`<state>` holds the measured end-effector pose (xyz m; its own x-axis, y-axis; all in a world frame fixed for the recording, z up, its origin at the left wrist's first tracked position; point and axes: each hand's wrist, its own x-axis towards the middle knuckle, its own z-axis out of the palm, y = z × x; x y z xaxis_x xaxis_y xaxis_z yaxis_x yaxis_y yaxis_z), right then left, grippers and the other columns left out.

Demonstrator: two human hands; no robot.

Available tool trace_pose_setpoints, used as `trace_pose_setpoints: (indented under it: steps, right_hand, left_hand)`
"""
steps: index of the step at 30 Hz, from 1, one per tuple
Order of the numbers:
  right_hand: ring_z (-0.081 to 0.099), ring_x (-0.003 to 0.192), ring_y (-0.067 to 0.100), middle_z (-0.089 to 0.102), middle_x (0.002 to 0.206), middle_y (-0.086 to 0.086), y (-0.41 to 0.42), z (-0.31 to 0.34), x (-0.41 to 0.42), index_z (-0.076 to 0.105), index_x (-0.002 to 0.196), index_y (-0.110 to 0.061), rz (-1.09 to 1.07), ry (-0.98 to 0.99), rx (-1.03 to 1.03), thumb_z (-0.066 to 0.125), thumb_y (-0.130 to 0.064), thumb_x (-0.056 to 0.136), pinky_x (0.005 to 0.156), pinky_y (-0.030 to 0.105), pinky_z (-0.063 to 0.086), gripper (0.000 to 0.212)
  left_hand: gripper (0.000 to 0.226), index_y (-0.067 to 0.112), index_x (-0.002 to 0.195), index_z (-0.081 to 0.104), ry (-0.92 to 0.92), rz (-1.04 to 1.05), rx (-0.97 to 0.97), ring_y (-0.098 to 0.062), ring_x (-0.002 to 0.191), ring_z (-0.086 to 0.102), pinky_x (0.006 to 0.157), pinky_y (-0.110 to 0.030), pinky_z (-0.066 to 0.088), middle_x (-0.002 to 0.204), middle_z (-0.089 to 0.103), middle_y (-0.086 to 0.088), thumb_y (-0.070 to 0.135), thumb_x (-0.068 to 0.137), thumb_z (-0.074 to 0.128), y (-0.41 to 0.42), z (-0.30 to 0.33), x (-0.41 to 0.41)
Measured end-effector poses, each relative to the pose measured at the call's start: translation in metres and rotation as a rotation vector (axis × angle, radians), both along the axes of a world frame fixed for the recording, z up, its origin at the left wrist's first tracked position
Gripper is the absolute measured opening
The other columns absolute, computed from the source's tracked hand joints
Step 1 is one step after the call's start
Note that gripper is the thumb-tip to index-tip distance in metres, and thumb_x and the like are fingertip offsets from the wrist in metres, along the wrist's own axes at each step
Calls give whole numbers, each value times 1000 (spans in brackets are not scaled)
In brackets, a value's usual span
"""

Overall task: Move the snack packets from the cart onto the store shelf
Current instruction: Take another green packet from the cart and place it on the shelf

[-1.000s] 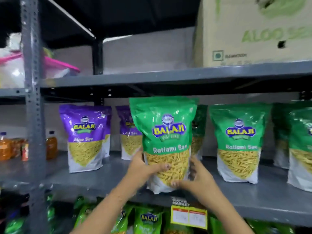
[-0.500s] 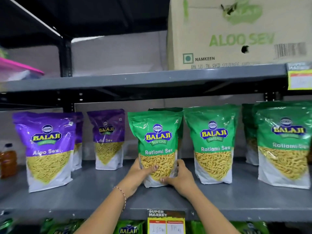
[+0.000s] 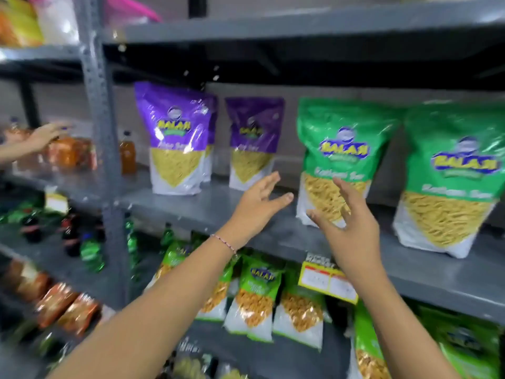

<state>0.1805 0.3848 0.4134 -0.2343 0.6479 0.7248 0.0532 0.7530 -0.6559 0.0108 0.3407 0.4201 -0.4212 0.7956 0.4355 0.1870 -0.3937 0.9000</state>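
A green Ratlami Sev packet (image 3: 341, 149) stands upright on the grey shelf (image 3: 191, 209), beside another green packet (image 3: 453, 181) on its right. Two purple Aloo Sev packets (image 3: 177, 138) (image 3: 252, 140) stand to the left. My left hand (image 3: 257, 206) hovers open in front of the shelf, left of the green packet and apart from it. My right hand (image 3: 347, 222) is open with spread fingers, just in front of that packet's lower part, holding nothing. The cart is out of view.
Another person's hand (image 3: 41, 138) reaches among orange bottles (image 3: 65, 151) on the left bay. A grey upright post (image 3: 101, 119) divides the bays. Smaller green packets (image 3: 259, 294) and a yellow price tag (image 3: 325, 280) sit below; dark bottles (image 3: 90, 250) lower left.
Both hands have let go of the green Ratlami Sev packet, which now stands alone on the shelf, and drawn back open. The view has swung left and tilted.
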Motion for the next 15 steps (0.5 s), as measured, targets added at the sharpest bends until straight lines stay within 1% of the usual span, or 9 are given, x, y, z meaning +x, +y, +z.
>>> trace_pose_setpoints:
  steps: [2, 4, 6, 7, 10, 12, 13, 14, 15]
  right_hand:
    - [45, 132, 4, 51, 142, -7, -37, -24, -29, 48, 136, -20, 183, -35, 58, 78, -20, 76, 110, 28, 37, 66]
    - [40, 136, 3, 46, 146, -6, -69, -49, -58, 44, 138, -23, 329, -111, 91, 76, -21, 79, 111, 17, 30, 68]
    - [37, 137, 2, 42, 146, -10, -101, -85, -95, 40, 137, -28, 487, -211, 107, 75, -19, 79, 110, 9, 25, 68]
    - [37, 136, 2, 41, 145, -11, -109, -103, -106, 39, 136, -29, 548, -247, 99, 75, -17, 79, 110, 9, 25, 68]
    - [39, 135, 5, 45, 144, -6, -149, -179, -151, 44, 136, -28, 760, -394, 1, 74, -18, 81, 112, 16, 29, 64]
    - [38, 136, 5, 44, 144, -8, -170, -228, -173, 46, 137, -24, 865, -554, -49, 74, -18, 81, 112, 21, 32, 62]
    - [36, 137, 6, 42, 143, -10, -176, -250, -178, 46, 138, -21, 892, -654, -52, 74, -16, 81, 112, 20, 30, 63]
    - [35, 136, 7, 41, 142, -10, -187, -278, -186, 46, 139, -16, 931, -769, -63, 73, -13, 81, 112, 18, 26, 64]
    - [33, 137, 10, 41, 142, -7, -194, -299, -190, 46, 139, -13, 954, -883, -68, 73, -11, 80, 112, 17, 23, 65]
  left_hand:
    - [55, 2, 134, 44, -18, 27, 19, -10, 130, 45, 105, -26, 42, 136, 51, -5, -11, 83, 60, -44, -23, -11]
    - [52, 0, 131, 46, -39, 49, 1, 2, 113, 56, 90, -15, 50, 129, 53, -2, -17, 83, 56, -83, -53, -23]
    - [52, -2, 131, 44, -94, 155, -50, 9, 99, 62, 80, -11, 52, 129, 50, -2, -21, 83, 51, -131, -99, -46]
    - [52, -3, 131, 43, -117, 202, -82, 9, 98, 63, 80, -12, 53, 131, 49, -3, -22, 83, 49, -150, -120, -54]
    - [47, -4, 129, 47, -187, 416, -326, 4, 105, 61, 94, -22, 52, 134, 51, -11, -18, 84, 54, -236, -215, -85]
    - [47, 8, 124, 51, -224, 556, -528, -3, 111, 61, 91, -17, 50, 132, 53, -11, -5, 81, 65, -289, -272, -91]
    - [49, 13, 123, 51, -212, 623, -619, -6, 113, 62, 88, -16, 47, 130, 54, -8, 1, 79, 69, -308, -295, -89]
    - [51, 14, 124, 51, -200, 704, -732, -13, 114, 61, 87, -19, 45, 128, 55, -8, 6, 78, 71, -333, -319, -87]
    - [56, 10, 128, 49, -190, 746, -858, -20, 113, 60, 86, -22, 44, 124, 57, -9, 8, 77, 72, -352, -338, -85]
